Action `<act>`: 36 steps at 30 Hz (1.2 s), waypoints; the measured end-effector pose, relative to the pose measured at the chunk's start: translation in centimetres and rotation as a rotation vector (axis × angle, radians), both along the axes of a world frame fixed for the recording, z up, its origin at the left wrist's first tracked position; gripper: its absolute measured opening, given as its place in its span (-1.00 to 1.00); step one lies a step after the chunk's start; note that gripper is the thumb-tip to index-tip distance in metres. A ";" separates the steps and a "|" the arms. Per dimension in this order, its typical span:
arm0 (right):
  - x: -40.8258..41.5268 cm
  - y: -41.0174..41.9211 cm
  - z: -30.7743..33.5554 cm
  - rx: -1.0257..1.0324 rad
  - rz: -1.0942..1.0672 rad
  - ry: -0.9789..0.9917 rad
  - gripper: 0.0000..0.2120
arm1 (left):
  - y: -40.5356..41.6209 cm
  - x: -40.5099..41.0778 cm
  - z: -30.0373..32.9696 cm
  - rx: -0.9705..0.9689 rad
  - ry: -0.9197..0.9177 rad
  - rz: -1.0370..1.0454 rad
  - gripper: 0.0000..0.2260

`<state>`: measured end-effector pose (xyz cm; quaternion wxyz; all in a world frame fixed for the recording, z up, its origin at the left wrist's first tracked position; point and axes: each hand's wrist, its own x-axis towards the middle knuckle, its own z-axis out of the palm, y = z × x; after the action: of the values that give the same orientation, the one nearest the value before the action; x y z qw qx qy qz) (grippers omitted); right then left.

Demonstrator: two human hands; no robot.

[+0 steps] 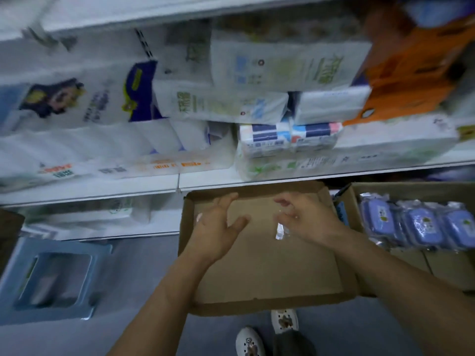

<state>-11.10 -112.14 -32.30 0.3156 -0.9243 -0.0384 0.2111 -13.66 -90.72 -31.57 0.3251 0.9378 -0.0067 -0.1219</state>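
Both hands are over the box now. Our left hand [218, 224] is spread wide, fingers straight, thumb swung out, holding nothing and hovering just above the brown floor of the cardboard tray [270, 301]. Our right hand [308, 219] sits beside it with loosely bent fingers, and a scrap of clear film [279, 231] glints right at its thumb. Blur stops us telling whether the fingers actually pinch it or only brush it. The tray lies directly beneath both palms and both forearms cross its near rim, and only bare card and that scrap of film show inside it. We read this as clearing out the wrapper before the tray is lifted away. To do it well, we want the right fingertips closed firmly on the film first, because it is thin and slippery and will cling to the card. Then the left hand can drop to the tray's left wall and steady it. Just past the fingertips runs the white shelf edge [102, 191], and beyond that, stacked tissue packs [290, 140], so a lift should come back towards us rather than forwards. Off to the right of the right wrist, a second carton [411, 188] holds blue packets [421, 224]. Left of the left forearm sits a blue stool [51, 278]. Below the elbows, our white shoes [284, 321] stand close to the tray's near edge.
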 end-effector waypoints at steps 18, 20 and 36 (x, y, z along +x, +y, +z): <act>6.1 -3.7 27.5 0.117 0.032 -0.748 -0.79 | -2.8 7.2 28.0 -0.095 -0.593 -0.097 -0.59; 8.2 -4.7 29.0 0.068 0.018 -0.832 -0.76 | -2.7 9.3 29.3 0.004 -0.653 -0.110 -0.56; 20.9 -8.2 32.0 -0.477 0.044 -0.597 -0.56 | -0.6 19.6 28.9 0.494 -0.596 0.088 -0.61</act>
<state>9.81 -120.38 -0.34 0.0621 -0.9916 -0.0981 -0.0578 5.93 -91.32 -2.62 0.0782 0.9815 -0.0309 0.1722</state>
